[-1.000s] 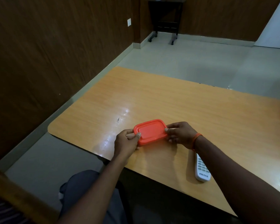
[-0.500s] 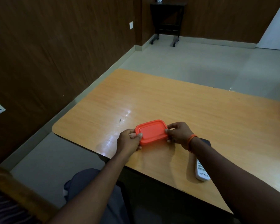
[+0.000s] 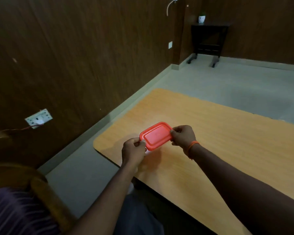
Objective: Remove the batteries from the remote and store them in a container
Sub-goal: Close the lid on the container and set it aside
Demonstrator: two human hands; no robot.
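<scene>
Here, left hand (image 3: pixel 133 150) and right hand (image 3: pixel 182 135) pinch the orange container (image 3: pixel 157 135) over the table (image 3: pixel 219 129).

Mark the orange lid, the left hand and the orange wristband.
orange lid (image 3: pixel 155 136): head view, centre of its flat top.
left hand (image 3: pixel 133 150): head view, back of the hand.
orange wristband (image 3: pixel 190 147): head view, strand across the top of the wrist.

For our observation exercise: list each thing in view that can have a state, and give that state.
container: red lid on, held between both hands above the table.
left hand: pinches the container's left end.
right hand: pinches the container's right end.
wall socket: a plug with a wire sits in it.
</scene>
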